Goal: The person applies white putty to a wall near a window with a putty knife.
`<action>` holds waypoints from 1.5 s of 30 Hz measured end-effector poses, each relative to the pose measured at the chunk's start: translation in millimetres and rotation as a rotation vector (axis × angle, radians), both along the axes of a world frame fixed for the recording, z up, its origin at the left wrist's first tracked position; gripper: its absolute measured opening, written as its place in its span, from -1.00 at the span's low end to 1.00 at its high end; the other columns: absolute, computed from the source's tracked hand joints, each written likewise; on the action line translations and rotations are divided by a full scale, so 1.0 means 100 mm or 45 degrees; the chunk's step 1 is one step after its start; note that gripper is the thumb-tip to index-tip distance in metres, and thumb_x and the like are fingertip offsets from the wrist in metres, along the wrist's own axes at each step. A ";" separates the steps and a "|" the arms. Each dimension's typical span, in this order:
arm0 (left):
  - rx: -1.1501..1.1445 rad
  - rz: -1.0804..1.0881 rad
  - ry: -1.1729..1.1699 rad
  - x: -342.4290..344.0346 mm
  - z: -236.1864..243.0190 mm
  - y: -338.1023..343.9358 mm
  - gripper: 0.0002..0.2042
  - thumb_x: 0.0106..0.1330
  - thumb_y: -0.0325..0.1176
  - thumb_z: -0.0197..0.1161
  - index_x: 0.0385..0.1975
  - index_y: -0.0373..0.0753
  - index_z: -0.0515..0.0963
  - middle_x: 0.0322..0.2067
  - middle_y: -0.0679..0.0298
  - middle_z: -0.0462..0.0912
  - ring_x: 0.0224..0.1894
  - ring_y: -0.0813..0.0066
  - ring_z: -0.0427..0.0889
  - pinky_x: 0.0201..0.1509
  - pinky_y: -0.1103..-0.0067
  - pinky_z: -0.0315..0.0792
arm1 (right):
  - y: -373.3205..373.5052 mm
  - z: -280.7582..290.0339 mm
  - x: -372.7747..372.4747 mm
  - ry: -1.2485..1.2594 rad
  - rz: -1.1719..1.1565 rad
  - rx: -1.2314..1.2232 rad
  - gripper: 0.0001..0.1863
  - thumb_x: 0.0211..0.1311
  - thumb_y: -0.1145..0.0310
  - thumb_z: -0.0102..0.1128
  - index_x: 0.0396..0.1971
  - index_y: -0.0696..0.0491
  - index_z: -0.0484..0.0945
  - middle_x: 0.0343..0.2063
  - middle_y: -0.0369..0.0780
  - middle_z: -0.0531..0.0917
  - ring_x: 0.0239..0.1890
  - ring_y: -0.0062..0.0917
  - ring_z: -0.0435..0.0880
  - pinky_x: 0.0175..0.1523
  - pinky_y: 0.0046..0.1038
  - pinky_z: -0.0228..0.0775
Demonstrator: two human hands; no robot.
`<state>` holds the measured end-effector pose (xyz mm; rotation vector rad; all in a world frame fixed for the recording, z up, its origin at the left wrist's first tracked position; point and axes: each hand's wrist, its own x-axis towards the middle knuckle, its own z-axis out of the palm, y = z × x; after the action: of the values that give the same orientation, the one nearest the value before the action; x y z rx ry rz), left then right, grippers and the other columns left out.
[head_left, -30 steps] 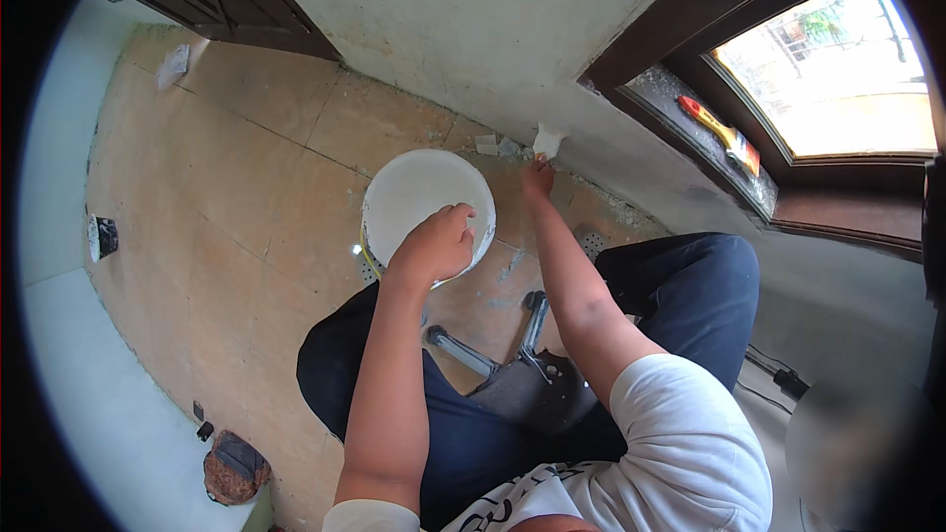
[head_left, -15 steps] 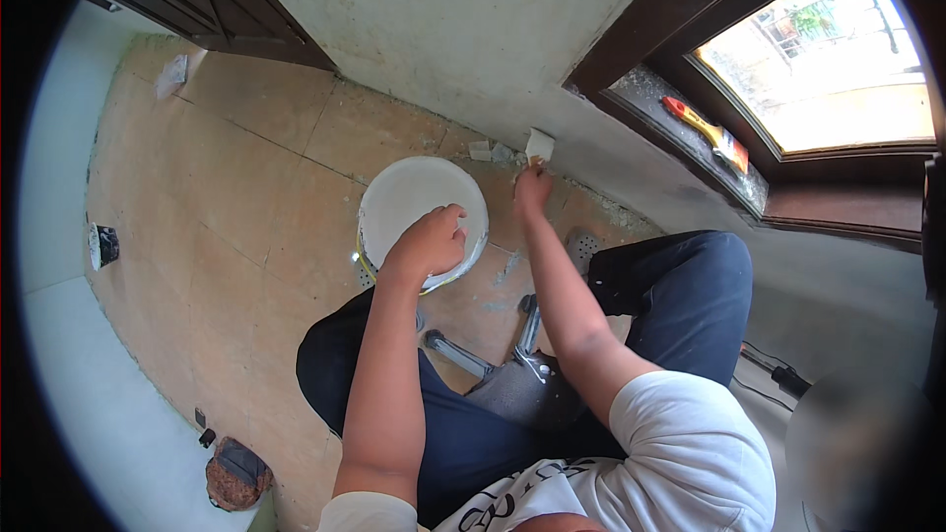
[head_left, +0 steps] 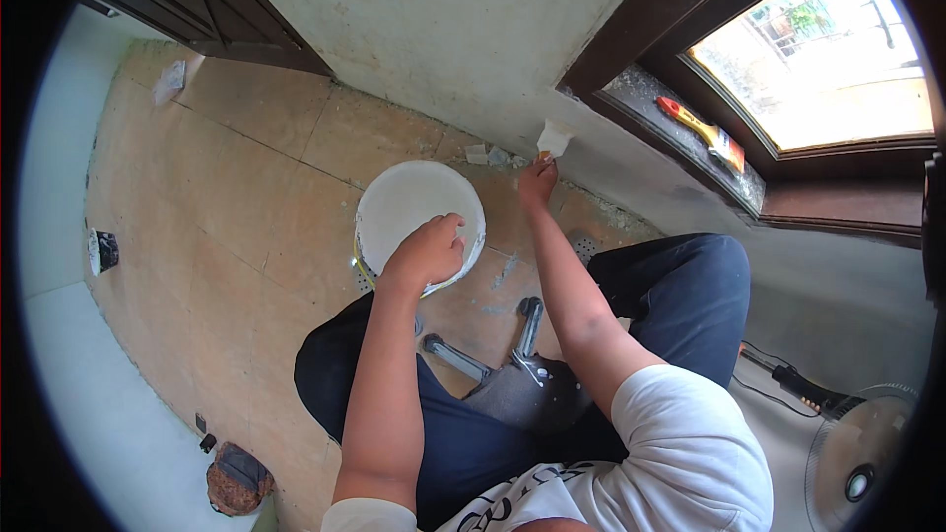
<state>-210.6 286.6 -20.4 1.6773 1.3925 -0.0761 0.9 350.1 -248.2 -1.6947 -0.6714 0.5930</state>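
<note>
My right hand [head_left: 538,180] is closed around the short wooden handle of a paintbrush [head_left: 556,138]. Its broad, white-coated head lies against the low part of the wall [head_left: 473,39], just above the floor edge. My left hand [head_left: 431,251] hangs over the near right rim of a white bucket [head_left: 394,187], fingers loosely bent and apart. Nothing shows in that hand, though its palm side is hidden. The bucket stands on the tiles, white inside, with a yellow-green handle at its left side.
Another paintbrush [head_left: 705,133] with a red and yellow handle lies on the window sill [head_left: 641,94]. Scraps [head_left: 478,154] litter the foot of the wall. A stool [head_left: 527,389] sits between my legs. A fan [head_left: 857,463] stands at right, a dark door [head_left: 217,15] at far left.
My right hand and the paintbrush have moved slightly right and up along the wall. My left hand stays over the bucket. More of the fan shows at right.
</note>
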 end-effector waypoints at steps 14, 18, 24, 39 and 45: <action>0.011 -0.029 -0.016 0.10 0.02 0.09 -0.67 0.32 -0.34 0.04 0.06 -0.27 0.41 -0.03 0.02 0.53 0.02 0.09 0.51 0.10 0.39 0.37 | 0.11 -0.38 0.24 0.082 0.307 -0.906 -0.59 0.39 0.21 -0.21 -0.21 0.26 0.51 -0.55 -0.07 0.62 -0.60 -0.32 0.61 -0.59 -0.32 0.38; -0.010 -0.008 0.026 -0.03 0.01 0.03 -0.66 0.32 -0.33 0.04 0.07 -0.27 0.41 -0.02 0.03 0.53 0.02 0.10 0.51 0.11 0.39 0.37 | 0.12 0.41 -0.17 0.284 -0.212 -0.764 -0.58 0.39 0.25 -0.22 -0.30 0.30 0.53 -0.53 0.02 0.61 -0.52 -0.15 0.61 -0.45 -0.21 0.39; -0.015 -0.012 0.006 -0.03 0.08 0.05 -0.65 0.31 -0.33 0.02 0.07 -0.29 0.40 0.03 0.01 0.50 0.09 0.08 0.46 0.16 0.37 0.34 | -0.11 1.63 -0.44 -0.032 -0.123 -0.362 -0.56 0.40 0.26 -0.22 -0.47 0.30 0.50 -0.53 0.09 0.58 -0.43 -0.03 0.57 -0.30 -0.18 0.33; 0.002 -0.009 0.008 -0.04 0.08 0.02 -0.64 0.32 -0.30 0.04 0.07 -0.29 0.39 -0.01 0.00 0.52 0.04 0.07 0.51 0.13 0.37 0.36 | 0.17 0.48 -0.23 -0.165 0.031 -0.167 -0.63 0.38 0.32 -0.19 -0.42 0.33 0.45 -0.57 0.08 0.56 -0.50 -0.08 0.52 -0.36 -0.21 0.27; -0.079 0.012 0.036 -0.07 0.18 -0.01 -0.63 0.33 -0.31 0.03 0.09 -0.29 0.37 0.07 0.01 0.47 0.10 0.09 0.47 0.17 0.37 0.33 | 0.13 -0.18 -0.31 -0.245 0.004 -0.342 -0.65 0.35 0.34 -0.16 -0.43 0.35 0.46 -0.52 0.13 0.58 -0.48 -0.05 0.54 -0.36 -0.17 0.29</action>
<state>-218.0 286.0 -2.0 1.6242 1.4047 -0.1368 -30.1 363.1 -266.4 -2.0205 -0.7573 0.5449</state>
